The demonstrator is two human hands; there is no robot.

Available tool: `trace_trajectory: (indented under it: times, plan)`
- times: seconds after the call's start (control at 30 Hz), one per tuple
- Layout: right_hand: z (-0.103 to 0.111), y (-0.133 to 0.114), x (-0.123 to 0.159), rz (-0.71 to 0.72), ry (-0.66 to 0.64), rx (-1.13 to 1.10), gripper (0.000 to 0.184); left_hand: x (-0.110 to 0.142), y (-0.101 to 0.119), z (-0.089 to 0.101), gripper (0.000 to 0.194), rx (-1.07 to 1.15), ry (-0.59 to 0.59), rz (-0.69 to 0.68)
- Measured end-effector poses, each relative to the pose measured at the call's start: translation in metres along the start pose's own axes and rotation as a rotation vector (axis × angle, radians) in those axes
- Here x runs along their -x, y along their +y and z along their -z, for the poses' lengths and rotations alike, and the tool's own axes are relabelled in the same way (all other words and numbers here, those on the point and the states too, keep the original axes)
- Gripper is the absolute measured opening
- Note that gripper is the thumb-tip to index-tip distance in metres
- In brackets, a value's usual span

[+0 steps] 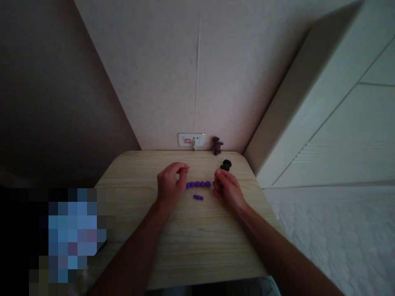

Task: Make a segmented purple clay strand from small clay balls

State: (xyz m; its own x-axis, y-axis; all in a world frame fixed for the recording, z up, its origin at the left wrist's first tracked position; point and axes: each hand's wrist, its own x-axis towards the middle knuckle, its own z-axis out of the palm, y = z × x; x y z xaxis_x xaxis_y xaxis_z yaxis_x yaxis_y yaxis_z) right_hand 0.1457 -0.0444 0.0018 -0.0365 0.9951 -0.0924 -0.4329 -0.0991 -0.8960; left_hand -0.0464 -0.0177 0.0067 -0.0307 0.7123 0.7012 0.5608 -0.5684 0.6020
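A row of purple clay balls (198,184) lies joined in a line on the wooden table, between my two hands. Nearer to me is a shorter purple clay piece (198,197) made of small balls. My left hand (171,183) is closed in a pinch at the left end of the long row; whatever is in its fingertips, if anything, I cannot make out. To the right of the row, my right hand (228,190) is also pinched closed, its fingers hiding any small thing in them. Just beyond it sits a black clay figure (226,165).
A brown bear-like figure (217,146) stands at the table's (203,246) back edge by the wall. A wall socket (191,139) with a white plug is behind the table. A white panelled cabinet (327,107) and a quilted bed surface (333,230) are on the right.
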Motion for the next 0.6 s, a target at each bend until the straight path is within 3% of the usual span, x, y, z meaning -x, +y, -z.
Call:
trace_trajectory:
  times: [0.1,0.23,0.43,0.6]
  plan:
    - [0.0,-0.003,0.001,-0.042,0.059,-0.001,0.058,0.0,0.0,0.0,0.017,-0.009,-0.014,-0.016]
    - [-0.001,-0.005,0.002,-0.021,0.111,0.04,0.061,0.002,0.001,-0.001,0.018,-0.029,-0.08,-0.039]
    - [0.003,0.001,0.001,0.032,0.114,0.129,0.058,0.007,0.008,-0.009,0.016,-0.148,-0.364,-0.181]
    - [0.009,0.006,0.0,0.068,0.071,0.241,0.039,0.011,0.013,-0.017,0.026,-0.227,-0.548,-0.212]
